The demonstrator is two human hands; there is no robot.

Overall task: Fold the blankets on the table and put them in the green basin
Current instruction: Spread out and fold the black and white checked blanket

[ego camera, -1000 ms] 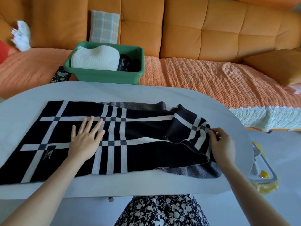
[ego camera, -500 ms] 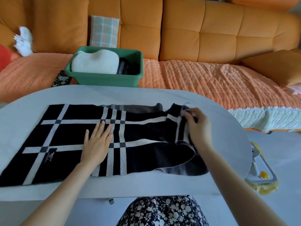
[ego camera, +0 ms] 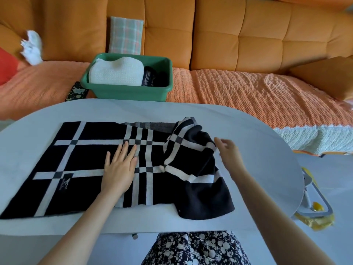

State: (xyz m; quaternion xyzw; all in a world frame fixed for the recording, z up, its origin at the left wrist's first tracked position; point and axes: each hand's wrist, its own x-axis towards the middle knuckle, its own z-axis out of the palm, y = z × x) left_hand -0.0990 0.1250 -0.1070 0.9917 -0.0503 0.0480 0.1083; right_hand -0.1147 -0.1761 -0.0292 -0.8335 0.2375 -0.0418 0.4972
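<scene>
Head view: black-and-white blanket (ego camera: 91, 165) on the table (ego camera: 257, 131); left hand (ego camera: 119, 168) flat, fingers spread, pinning its middle. Right hand (ego camera: 228, 154), half a second ago pinching the right end, is now loosely open beside the bunched, part-folded flap: fold unfinished. Green basin (ego camera: 129, 90) beyond the left hand, holding folded items; its far contents and the blanket's underside are hidden.

Black-and-white plaid blanket (ego camera: 91, 161) lay on the white table (ego camera: 257, 142), rt end bunched; left hand (ego camera: 120, 167) pressed flat on it; right hand (ego camera: 229, 153) open beside the bunch; green basin (ego camera: 131, 92) w/ folded blankets on sofa behind.
</scene>
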